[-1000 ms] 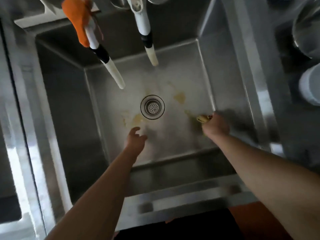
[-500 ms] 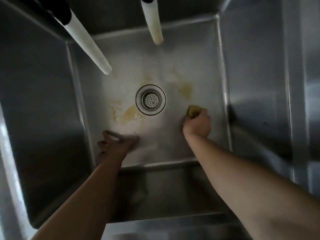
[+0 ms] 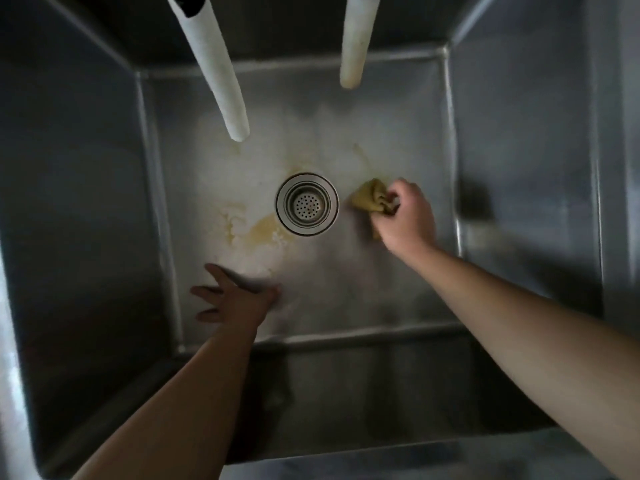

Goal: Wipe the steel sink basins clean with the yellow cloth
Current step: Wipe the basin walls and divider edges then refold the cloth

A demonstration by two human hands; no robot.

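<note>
The drain (image 3: 307, 204) sits in the middle of the steel sink basin (image 3: 363, 299), a round strainer with a perforated centre, and everything else is placed from it. Just to the right of the drain, the right hand (image 3: 405, 220) grips the yellow cloth (image 3: 369, 201), fingers curled round a bunched wad of it; the free end of the cloth points toward the drain's rim and lies against the basin floor, close to the rim but apart from it. Below and to the left of the drain, the left hand (image 3: 235, 299) is spread, fingers apart and straight, holding nothing; whether the palm touches the floor cannot be told, as that part is blurred. Touching the drain's lower left edge is a yellowish stain (image 3: 258, 232), with paler marks spreading farther left. A fainter yellowish streak lies above and to the right of the drain. Above the drain, two white tubes hang over the basin: the longer tube (image 3: 221, 77) up and to the left, the shorter tube (image 3: 355, 46) up and slightly to the right, its tip discoloured yellow.
</note>
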